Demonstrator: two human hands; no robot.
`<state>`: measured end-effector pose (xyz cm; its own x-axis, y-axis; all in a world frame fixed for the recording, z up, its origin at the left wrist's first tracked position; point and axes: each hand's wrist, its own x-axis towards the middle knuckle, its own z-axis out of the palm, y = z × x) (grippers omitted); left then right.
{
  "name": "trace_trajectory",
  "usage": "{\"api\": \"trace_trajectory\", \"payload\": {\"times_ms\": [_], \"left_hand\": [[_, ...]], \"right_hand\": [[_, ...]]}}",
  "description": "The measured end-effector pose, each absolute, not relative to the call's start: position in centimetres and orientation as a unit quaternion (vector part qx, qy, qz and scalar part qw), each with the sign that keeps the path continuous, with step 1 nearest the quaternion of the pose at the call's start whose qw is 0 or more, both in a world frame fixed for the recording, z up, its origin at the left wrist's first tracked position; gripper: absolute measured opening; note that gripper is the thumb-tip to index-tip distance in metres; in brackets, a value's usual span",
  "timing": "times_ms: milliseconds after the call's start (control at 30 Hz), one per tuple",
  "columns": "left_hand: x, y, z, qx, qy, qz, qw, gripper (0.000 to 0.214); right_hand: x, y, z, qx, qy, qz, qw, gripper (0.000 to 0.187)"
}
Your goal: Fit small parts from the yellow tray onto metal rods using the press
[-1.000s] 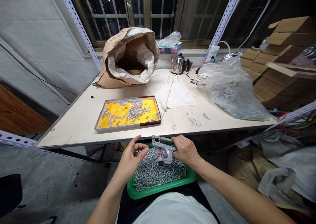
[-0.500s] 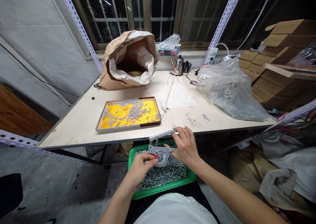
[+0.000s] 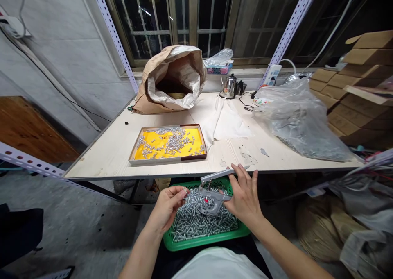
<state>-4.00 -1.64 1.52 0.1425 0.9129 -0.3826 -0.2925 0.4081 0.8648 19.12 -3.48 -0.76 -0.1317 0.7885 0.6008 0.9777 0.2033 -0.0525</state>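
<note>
My right hand (image 3: 245, 195) holds a grey spring-loaded hand tool (image 3: 211, 207). Its fingers stretch over the tool's upper lever, and the thumb side rests on the lower grip. A coil spring and a red tip show on the tool's near end. To the left of the tool, apart from it, my left hand (image 3: 167, 207) has thumb and forefinger pinched together; a tiny glint shows at the fingertips, too small to name. Beneath both hands, a green plastic basket (image 3: 208, 243) on my lap is filled with small silvery, screw-like metal parts (image 3: 196, 225).
On the table (image 3: 104, 156) lies a shallow box (image 3: 164, 162) with similar small parts on a yellow bottom. Behind it are an open paper sack (image 3: 144, 92) and a metal kettle (image 3: 229, 87). A clear plastic bag (image 3: 294, 115) and cardboard boxes (image 3: 356, 115) are at right.
My left hand has drawn away leftward from the tool's red tip. My right-hand fingers have straightened along the lever. The whole view has shifted slightly.
</note>
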Motion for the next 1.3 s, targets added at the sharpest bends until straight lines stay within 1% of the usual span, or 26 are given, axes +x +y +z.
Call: {"api": "trace_trajectory", "payload": {"times_ms": [67, 133, 233, 300, 333, 400, 433, 567, 667, 733, 800, 867, 933, 967, 1033, 1100, 1167, 1200, 1300], "left_hand": [[-4.4, -2.1, 1.1, 0.388, 0.496, 0.409, 0.660, 0.027], [-4.9, -2.2, 0.7, 0.479, 0.528, 0.371, 0.595, 0.024], [-6.4, -0.3, 0.9, 0.576, 0.585, 0.375, 0.430, 0.028], [-8.0, 2.8, 1.9, 0.610, 0.621, 0.390, 0.302, 0.028], [-8.9, 4.8, 2.5, 0.624, 0.640, 0.378, 0.242, 0.027], [-10.4, 9.1, 3.6, 0.651, 0.684, 0.298, 0.143, 0.024], [-11.0, 11.2, 4.0, 0.659, 0.688, 0.273, 0.136, 0.021], [-11.2, 17.0, 3.9, 0.680, 0.683, 0.208, 0.166, 0.012], [-10.5, 18.7, 3.4, 0.673, 0.691, 0.188, 0.183, 0.018], [-10.4, 19.0, 3.4, 0.664, 0.696, 0.199, 0.188, 0.020], [-10.5, 18.6, 3.9, 0.654, 0.696, 0.225, 0.192, 0.018], [-10.3, 17.3, 4.5, 0.643, 0.691, 0.259, 0.203, 0.011], [-9.4, 14.7, 4.7, 0.640, 0.677, 0.287, 0.225, 0.012], [-8.6, 12.9, 4.6, 0.640, 0.663, 0.298, 0.251, 0.015], [-6.5, 8.9, 4.0, 0.634, 0.621, 0.314, 0.338, 0.019], [-4.2, 5.0, 3.0, 0.560, 0.540, 0.352, 0.520, 0.021], [-2.3, 2.0, 2.1, 0.481, 0.500, 0.363, 0.622, 0.021], [-1.5, 1.0, 1.7, 0.455, 0.495, 0.365, 0.644, 0.020], [-0.4, -0.1, 0.9, 0.425, 0.498, 0.367, 0.661, 0.019]], "right_hand": [[19.6, -3.7, -1.3, -0.605, -0.732, -0.184, 0.254, 0.044], [20.1, -3.9, -1.9, -0.605, -0.734, -0.189, 0.245, 0.044], [20.8, -3.9, -2.7, -0.601, -0.737, -0.195, 0.240, 0.044], [21.1, -3.8, -3.1, -0.594, -0.742, -0.194, 0.244, 0.044], [21.1, -3.7, -3.2, -0.590, -0.744, -0.192, 0.246, 0.044], [21.2, -3.7, -3.3, -0.584, -0.749, -0.186, 0.252, 0.042], [21.2, -3.7, -3.3, -0.583, -0.749, -0.183, 0.255, 0.042], [21.1, -3.5, -3.3, -0.583, -0.747, -0.181, 0.263, 0.042], [21.2, -3.4, -3.5, -0.581, -0.748, -0.185, 0.262, 0.043], [21.4, -3.4, -3.7, -0.581, -0.748, -0.184, 0.261, 0.044], [21.7, -3.4, -3.8, -0.585, -0.746, -0.181, 0.262, 0.044], [21.8, -3.2, -3.8, -0.590, -0.742, -0.178, 0.263, 0.044], [21.9, -2.9, -3.5, -0.597, -0.735, -0.180, 0.265, 0.044], [21.9, -2.7, -3.2, -0.598, -0.733, -0.183, 0.267, 0.045], [21.7, -2.2, -2.6, -0.601, -0.729, -0.186, 0.270, 0.047], [21.3, -1.7, -1.9, -0.602, -0.728, -0.182, 0.272, 0.048], [20.8, -1.2, -1.2, -0.605, -0.728, -0.171, 0.274, 0.049], [20.6, -1.1, -1.0, -0.605, -0.728, -0.166, 0.276, 0.049], [20.0, -0.9, -0.5, -0.596, -0.734, -0.158, 0.286, 0.048]]}}
